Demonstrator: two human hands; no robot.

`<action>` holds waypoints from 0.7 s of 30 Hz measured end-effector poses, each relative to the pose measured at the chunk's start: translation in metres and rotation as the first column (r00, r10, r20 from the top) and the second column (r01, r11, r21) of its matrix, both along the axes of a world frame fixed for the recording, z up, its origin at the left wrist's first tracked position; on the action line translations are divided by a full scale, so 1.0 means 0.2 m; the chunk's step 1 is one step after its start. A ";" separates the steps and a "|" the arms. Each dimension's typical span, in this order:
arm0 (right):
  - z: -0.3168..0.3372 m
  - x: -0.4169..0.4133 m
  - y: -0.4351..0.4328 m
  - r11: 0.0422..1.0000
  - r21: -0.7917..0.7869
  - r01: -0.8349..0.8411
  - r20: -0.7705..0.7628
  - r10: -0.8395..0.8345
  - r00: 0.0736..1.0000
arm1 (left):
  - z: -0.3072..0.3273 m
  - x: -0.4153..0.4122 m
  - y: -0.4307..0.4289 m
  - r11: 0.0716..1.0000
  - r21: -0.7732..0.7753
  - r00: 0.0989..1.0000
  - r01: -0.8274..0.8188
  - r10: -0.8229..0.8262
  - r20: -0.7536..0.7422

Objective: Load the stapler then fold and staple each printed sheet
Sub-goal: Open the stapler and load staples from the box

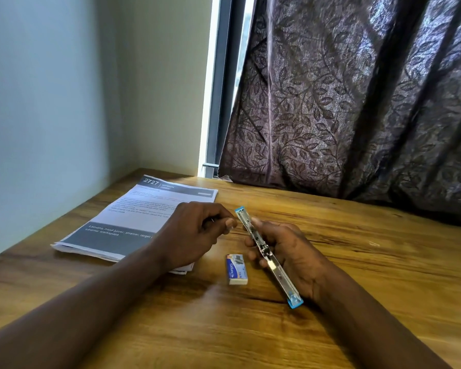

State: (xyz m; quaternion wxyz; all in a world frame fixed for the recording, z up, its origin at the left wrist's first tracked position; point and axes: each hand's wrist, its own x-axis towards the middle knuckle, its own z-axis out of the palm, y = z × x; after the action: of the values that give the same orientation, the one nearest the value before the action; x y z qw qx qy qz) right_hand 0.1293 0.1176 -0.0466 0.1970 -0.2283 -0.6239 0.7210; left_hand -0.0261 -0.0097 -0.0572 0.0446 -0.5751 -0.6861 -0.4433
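My right hand [285, 251] grips a blue stapler [266, 255], swung fully open into one long strip with its metal channel facing up, just above the wooden table [357, 262]. My left hand [194, 233] hovers close to the stapler's far end. Its thumb and fingers pinch something thin and metallic, seemingly a strip of staples [214, 219], mostly hidden. A small staple box [237, 269] lies on the table below the hands. A stack of printed sheets [133, 222] lies flat at the left, partly under my left wrist.
A wall borders the table on the left. At the back hangs a dark leaf-patterned curtain [357, 102], its hem reaching the table edge beside a window frame [218, 89]. Bare wood stretches across the table's right and front.
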 end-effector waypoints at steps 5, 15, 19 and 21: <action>0.03 0.01 0.00 0.999 -0.040 0.011 0.046 -0.010 0.999 | -0.01 -0.01 0.00 1.000 -0.008 1.000 0.016 -0.016 -0.009; 0.00 0.00 0.01 0.999 -0.040 -0.003 0.005 0.003 1.000 | -0.02 0.00 0.01 0.999 0.008 0.999 0.039 -0.039 -0.016; -0.01 -0.01 0.00 0.997 -0.064 -0.044 -0.001 0.044 0.999 | -0.02 0.00 0.01 0.999 0.029 0.999 0.042 -0.041 -0.007; -0.01 -0.01 0.01 0.994 -0.086 -0.065 -0.010 0.064 0.998 | -0.02 0.00 0.01 0.999 0.034 0.999 0.035 -0.035 -0.017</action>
State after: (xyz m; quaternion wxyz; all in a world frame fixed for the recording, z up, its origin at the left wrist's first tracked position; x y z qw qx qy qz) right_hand 0.1267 0.1189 -0.0488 0.1658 -0.2135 -0.5984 0.7542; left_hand -0.0260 -0.0080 -0.0620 0.0525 -0.5897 -0.6678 -0.4511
